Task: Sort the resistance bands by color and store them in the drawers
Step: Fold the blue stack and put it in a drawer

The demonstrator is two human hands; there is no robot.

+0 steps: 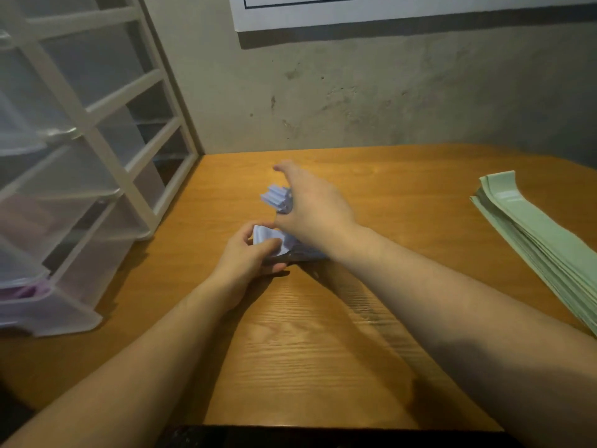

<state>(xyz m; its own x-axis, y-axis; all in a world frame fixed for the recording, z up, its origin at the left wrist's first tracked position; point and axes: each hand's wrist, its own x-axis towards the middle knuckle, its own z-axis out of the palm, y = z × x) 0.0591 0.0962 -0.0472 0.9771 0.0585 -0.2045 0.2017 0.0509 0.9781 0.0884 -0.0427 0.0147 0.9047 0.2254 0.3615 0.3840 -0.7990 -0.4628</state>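
Wooden table (323, 334) against a stained grey wall (371, 101), white board (387, 11) hung above. Lilac bands (277, 198) sit mid-table as a bent bundle between both hands. Left hand (245, 257) curls around the near end, thumb on top. Right hand (310, 205) covers the far end, fingers blurred, partly spread; whether it grips, cannot tell. Green bands (542, 240) lie stacked well apart at right. Drawers (64, 189) stand at left, clear plastic in a white frame, lowest pulled out with purple inside.
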